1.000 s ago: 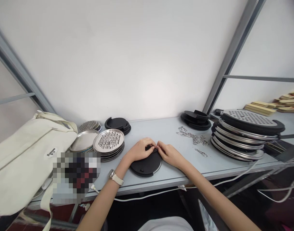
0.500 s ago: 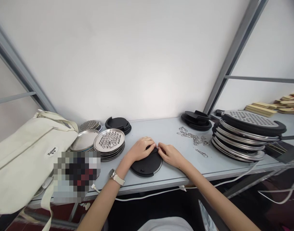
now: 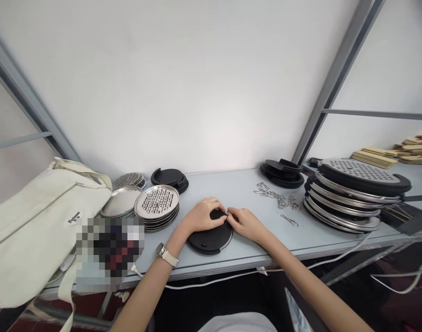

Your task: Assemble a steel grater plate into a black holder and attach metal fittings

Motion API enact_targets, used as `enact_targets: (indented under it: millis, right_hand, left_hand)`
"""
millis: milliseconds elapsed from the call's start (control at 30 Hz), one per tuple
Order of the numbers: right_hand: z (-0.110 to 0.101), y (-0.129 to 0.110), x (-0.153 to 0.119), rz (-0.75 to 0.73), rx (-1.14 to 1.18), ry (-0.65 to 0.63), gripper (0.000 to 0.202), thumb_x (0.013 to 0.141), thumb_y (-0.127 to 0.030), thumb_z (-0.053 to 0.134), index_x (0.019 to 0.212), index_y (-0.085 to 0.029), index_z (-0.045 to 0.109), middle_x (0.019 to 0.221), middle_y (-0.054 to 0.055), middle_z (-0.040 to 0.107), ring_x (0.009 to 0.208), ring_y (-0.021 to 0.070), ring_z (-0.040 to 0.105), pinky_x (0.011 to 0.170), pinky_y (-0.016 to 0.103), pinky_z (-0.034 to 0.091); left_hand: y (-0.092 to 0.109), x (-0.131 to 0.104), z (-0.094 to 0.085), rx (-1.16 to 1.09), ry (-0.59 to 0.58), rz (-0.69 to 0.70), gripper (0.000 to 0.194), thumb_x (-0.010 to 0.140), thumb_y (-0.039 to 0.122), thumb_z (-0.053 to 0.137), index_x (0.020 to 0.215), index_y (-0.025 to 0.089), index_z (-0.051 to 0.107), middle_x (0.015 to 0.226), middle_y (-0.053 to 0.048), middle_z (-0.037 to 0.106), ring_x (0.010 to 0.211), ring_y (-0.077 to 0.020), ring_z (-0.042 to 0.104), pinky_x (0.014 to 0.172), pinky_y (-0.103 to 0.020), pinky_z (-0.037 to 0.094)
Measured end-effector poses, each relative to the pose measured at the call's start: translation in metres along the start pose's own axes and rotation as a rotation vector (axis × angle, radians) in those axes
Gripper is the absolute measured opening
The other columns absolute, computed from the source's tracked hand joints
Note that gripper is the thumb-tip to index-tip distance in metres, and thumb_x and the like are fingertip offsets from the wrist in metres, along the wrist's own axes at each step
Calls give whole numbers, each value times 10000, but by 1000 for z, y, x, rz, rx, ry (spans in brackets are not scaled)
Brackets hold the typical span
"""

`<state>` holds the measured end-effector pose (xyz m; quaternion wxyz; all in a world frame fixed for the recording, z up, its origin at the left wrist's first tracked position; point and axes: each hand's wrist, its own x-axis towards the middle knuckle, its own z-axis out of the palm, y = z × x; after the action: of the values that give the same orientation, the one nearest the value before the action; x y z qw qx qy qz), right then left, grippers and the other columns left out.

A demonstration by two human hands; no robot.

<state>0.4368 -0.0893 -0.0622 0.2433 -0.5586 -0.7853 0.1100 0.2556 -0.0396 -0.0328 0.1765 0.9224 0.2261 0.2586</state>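
A round black disc (image 3: 211,238) with a silver edge showing at its lower right lies flat near the front of the grey table. My left hand (image 3: 206,215) rests over its upper left part, thumb and fingers brought together at the upper rim. My right hand (image 3: 243,223) is closed at the same spot, fingertips almost touching those of the left. Whatever small thing lies between the fingertips is too small to name. Silver metal clips (image 3: 280,199) lie loose on the table, right of my right hand, with a single clip (image 3: 289,220) nearer the front.
Left stand stacked perforated metal discs (image 3: 157,203), plain metal discs (image 3: 122,201), black rings (image 3: 169,178) and a cream bag (image 3: 34,230). Right are black parts (image 3: 282,173) and a tall stack of discs (image 3: 359,175). A white cable (image 3: 214,279) runs along the table's front edge.
The left thumb has shifted slightly down and right, toward the right fingertips. The fingers of my right hand have moved a little at the disc's rim.
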Motion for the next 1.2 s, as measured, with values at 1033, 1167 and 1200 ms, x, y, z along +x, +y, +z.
enact_targets:
  millis: [1033,1167,1200]
  right_hand:
    - [0,2,-1,9,70,-8,268,793,-239,387,533,-176,382,473,-34,405,465,81,359,486,218,218]
    - [-1,1,-1,6,71,-7,261,790,-238,390,537,-176,376,475,-34,412,463,77,353,489,213,218]
    - [-1,0,-1,3,67,-7,261,790,-237,390,537,-175,378,475,-33,416,461,77,350,490,212,217]
  left_hand:
    - [-1,0,0,19,-41,56,157,800,193,540,951,207,581,945,-27,568,883,-168,525,816,-286,415]
    - [-1,0,1,16,-40,52,147,799,198,535,941,206,574,940,-30,567,884,-171,525,817,-293,415]
    - [-1,0,1,15,-35,52,140,796,196,536,932,205,567,934,-27,567,881,-171,524,816,-293,415]
